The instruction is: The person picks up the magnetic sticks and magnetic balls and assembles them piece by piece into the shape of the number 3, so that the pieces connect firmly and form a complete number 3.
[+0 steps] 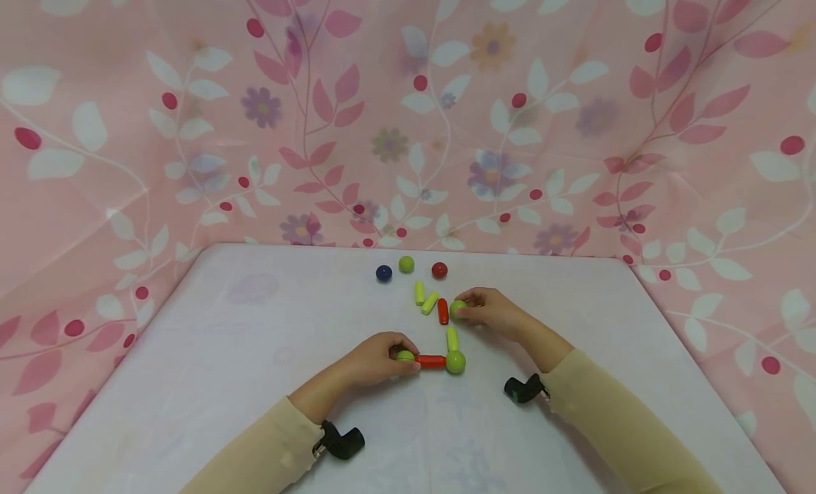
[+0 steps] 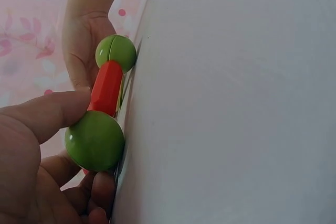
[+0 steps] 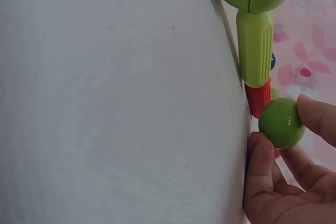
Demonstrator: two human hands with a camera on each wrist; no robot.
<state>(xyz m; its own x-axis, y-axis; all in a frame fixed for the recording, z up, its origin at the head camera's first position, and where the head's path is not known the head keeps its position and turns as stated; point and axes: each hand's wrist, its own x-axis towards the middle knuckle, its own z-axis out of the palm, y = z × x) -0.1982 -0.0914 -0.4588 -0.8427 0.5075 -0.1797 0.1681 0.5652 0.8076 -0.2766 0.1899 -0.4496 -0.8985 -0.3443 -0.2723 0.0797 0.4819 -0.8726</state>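
My left hand (image 1: pixel 376 358) grips a green ball (image 2: pixel 94 141) at the left end of a red stick (image 1: pixel 431 362). That stick's other end meets a second green ball (image 1: pixel 455 362) at the corner. From this corner a yellow-green ribbed stick (image 3: pixel 255 48) points away from me, lying on the table. Just past its far end, my right hand (image 1: pixel 494 313) pinches another green ball (image 3: pixel 282 123) between thumb and fingers. A loose red stick (image 1: pixel 443 312) lies right beside that ball, to its left.
Two loose yellow-green sticks, a left one (image 1: pixel 418 293) and a slanted one (image 1: pixel 430 302), lie beyond the joined pieces. Farther back sit a dark blue ball (image 1: pixel 384 273), a green ball (image 1: pixel 406 264) and a red ball (image 1: pixel 439 270). A white cloth covers the table (image 1: pixel 191 366).
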